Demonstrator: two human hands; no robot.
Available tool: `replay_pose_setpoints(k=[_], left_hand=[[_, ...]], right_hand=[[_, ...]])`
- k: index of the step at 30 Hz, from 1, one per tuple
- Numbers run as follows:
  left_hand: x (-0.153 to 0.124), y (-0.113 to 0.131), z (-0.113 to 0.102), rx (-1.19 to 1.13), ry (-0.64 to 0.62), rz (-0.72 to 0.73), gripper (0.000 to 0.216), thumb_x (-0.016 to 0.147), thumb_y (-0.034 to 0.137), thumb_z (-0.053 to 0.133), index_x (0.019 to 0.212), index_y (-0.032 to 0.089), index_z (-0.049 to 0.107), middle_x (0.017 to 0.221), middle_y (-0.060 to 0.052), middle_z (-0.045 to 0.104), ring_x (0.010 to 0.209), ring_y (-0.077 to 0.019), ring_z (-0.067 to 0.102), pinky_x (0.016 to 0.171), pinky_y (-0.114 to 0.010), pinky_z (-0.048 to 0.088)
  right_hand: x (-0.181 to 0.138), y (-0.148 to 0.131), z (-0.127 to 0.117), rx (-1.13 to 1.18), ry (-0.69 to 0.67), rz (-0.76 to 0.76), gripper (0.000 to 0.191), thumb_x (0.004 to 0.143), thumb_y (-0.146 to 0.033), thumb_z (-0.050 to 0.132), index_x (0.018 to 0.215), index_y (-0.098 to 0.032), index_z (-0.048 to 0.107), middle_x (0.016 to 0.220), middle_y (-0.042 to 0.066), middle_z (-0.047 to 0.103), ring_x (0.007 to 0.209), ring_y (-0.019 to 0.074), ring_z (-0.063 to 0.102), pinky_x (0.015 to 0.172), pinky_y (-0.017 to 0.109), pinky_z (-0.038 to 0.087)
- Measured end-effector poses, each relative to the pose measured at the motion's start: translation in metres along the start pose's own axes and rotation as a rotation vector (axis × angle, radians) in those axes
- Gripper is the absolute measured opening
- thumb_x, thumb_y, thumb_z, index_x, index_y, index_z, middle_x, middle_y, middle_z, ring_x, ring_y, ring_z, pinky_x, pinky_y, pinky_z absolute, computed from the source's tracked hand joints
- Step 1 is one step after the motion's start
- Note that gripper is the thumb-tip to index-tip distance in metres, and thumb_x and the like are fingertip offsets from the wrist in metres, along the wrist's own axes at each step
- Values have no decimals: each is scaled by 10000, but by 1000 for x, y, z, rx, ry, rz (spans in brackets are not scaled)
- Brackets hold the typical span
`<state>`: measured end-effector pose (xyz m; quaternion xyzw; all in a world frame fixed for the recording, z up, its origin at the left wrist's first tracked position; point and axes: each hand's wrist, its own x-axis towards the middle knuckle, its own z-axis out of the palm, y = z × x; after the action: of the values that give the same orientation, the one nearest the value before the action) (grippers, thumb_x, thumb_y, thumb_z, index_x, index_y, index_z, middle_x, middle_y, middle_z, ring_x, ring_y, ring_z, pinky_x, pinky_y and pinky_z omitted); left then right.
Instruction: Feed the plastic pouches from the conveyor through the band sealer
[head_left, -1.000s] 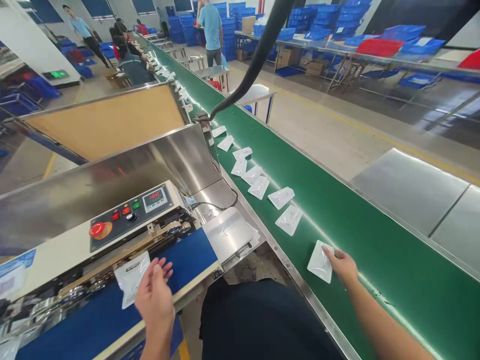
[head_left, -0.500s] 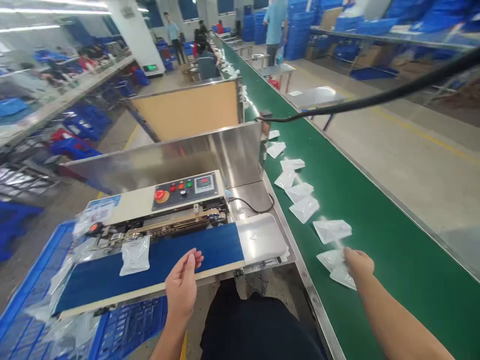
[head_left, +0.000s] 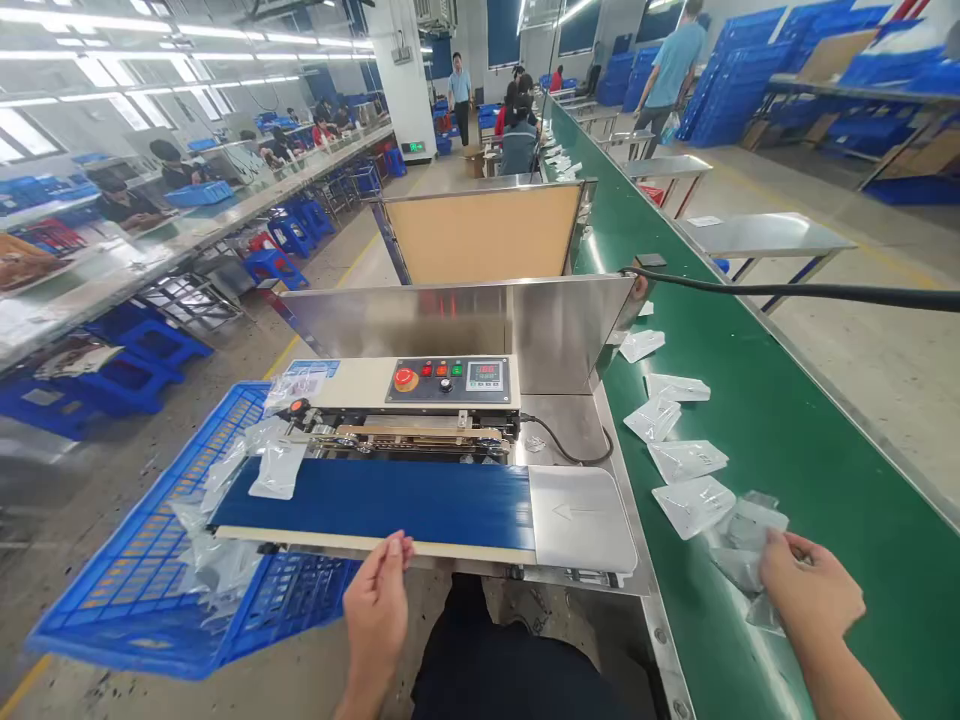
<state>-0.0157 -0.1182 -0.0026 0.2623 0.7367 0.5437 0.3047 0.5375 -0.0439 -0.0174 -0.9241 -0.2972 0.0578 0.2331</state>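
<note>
You stand in a long factory hall at the near end of a green conveyor belt (head_left: 810,470), which runs away past a seated co-worker (head_left: 520,148). Left of the belt stands a band sealer (head_left: 450,400) with a stainless steel guard (head_left: 450,325) behind it. Its control panel (head_left: 450,381) carries a red stop button (head_left: 406,379) and a digital display (head_left: 484,376). Its blue feed belt (head_left: 371,505) ends in a steel plate (head_left: 581,520) marked with a left-pointing arrow. Beyond the sealer's left end sits a blue plastic crate (head_left: 97,560) holding loose clear bags (head_left: 217,565).

A clear pouch (head_left: 277,470) lies at the left end of the feed belt, touching the bags. More white-backed pouches (head_left: 694,505) lie in a loose scatter along the green belt, and a cluster of clear pouches (head_left: 739,560) sits at its near end.

Your left hand (head_left: 377,610) is raised just in front of the sealer's cream edge, its grip apart and empty. Your right hand (head_left: 810,590) is over the cluster, its fingers (head_left: 780,560) curved onto the pouches; you cannot tell whether that grip is clamped on them.
</note>
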Motion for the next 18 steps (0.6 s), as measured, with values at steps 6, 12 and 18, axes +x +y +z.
replay_pose_setpoints(k=[6, 12, 18], left_hand=[[-26, 34, 113, 19, -475, 367, 477, 1009, 552, 687, 1300, 194, 810, 1319, -176, 801, 1242, -334, 762, 1077, -478, 627], [-40, 63, 172, -90, -742, 456, 413, 1091, 456, 562, 1160, 175, 857, 1169, -134, 847, 1085, -274, 789, 1003, -362, 599], [-36, 51, 166, -37, -692, 368, 407, 1040, 419, 607, 822, 172, 847, 756, -49, 771, 706, -186, 662, 693, -259, 487]], right_hand=[[-98, -100, -33, 328, -174, -316, 451, 842, -631, 653, 990, -228, 787, 642, 46, 674, 576, 232, 575, 608, 363, 463], [-174, -156, -17, 601, -555, -575, 501, 918, -717, 636, 943, -228, 746, 791, 47, 748, 692, 211, 655, 687, 312, 533], [-164, -162, 7, 553, -828, -478, 533, 843, -742, 710, 861, -214, 778, 815, 52, 753, 744, 226, 661, 681, 309, 523]])
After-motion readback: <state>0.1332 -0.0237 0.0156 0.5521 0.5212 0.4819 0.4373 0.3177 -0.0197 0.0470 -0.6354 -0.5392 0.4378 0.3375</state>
